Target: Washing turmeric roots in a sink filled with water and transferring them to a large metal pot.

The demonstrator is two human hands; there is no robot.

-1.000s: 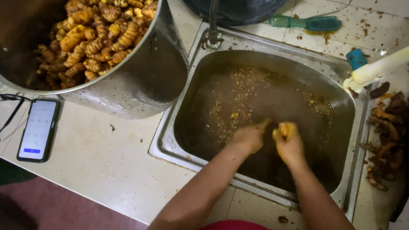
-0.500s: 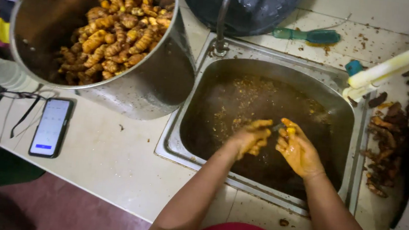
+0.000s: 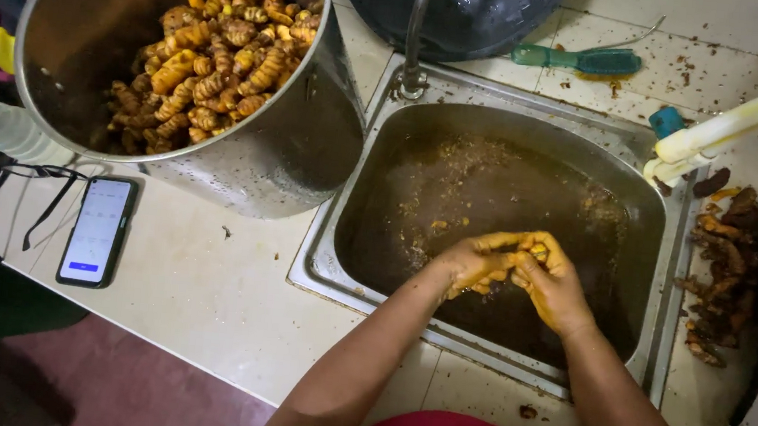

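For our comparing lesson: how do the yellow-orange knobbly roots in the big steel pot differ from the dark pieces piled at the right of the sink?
The yellow-orange knobbly roots look bright and plump; the dark brown pieces look dull and shrivelled. The roots are heaped inside the large steel pot; the dark pieces lie loose on the counter beside the steel sink. Both are small, lumpy and piled.
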